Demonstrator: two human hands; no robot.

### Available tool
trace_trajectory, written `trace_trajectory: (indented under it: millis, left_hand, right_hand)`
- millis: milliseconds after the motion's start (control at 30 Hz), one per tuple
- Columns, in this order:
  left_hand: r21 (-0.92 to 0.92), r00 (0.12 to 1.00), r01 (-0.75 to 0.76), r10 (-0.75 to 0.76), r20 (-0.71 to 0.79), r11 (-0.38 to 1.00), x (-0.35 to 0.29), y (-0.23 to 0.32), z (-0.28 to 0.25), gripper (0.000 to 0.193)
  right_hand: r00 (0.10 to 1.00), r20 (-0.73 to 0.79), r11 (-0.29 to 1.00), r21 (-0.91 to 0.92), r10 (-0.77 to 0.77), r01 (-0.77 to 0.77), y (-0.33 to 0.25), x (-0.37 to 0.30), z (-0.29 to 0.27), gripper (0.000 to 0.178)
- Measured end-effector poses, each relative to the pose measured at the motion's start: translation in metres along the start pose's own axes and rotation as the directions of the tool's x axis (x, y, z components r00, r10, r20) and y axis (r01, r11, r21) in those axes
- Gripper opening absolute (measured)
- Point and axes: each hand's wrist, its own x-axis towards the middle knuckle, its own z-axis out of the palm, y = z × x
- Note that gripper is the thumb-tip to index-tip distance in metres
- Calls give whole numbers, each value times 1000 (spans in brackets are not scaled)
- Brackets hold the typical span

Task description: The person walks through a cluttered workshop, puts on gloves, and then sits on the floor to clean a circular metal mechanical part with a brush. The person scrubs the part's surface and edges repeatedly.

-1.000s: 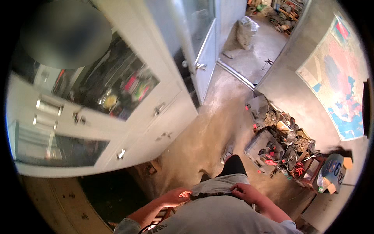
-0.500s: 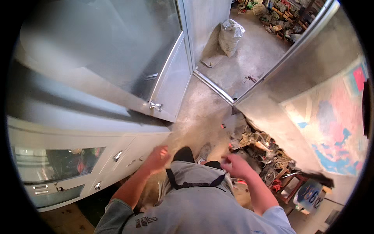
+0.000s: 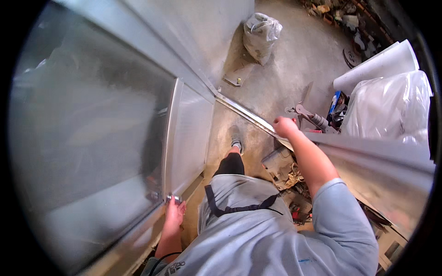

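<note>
Currently left hand (image 3: pixel 175 212) is at the metal knob (image 3: pixel 174 198), fingers on it; can't tell if the grip is closed. Knob is on the door (image 3: pixel 189 129), left of the person. Right hand (image 3: pixel 285 127) is curled near the threshold (image 3: pixel 246 113); can't tell if it's holding anything. Beyond: 1 plastic sack (image 3: pixel 261 39) on the floor (image 3: pixel 290 46). Far right: 1 white roll (image 3: pixel 380 66) just beside 1 plastic-covered bundle (image 3: pixel 386 108).
</note>
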Motion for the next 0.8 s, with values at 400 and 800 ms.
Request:
trace_trajectory:
  millis: [400, 800]
  left_hand:
    - [577, 977, 185, -84, -198, 796, -71, 73, 259, 46]
    - [822, 945, -266, -31, 324, 504, -40, 284, 807, 49]
  right_hand:
    - [967, 63, 933, 251, 249, -256, 255, 201, -98, 50]
    - [883, 31, 737, 537, 469, -410, 417, 328, -405, 23]
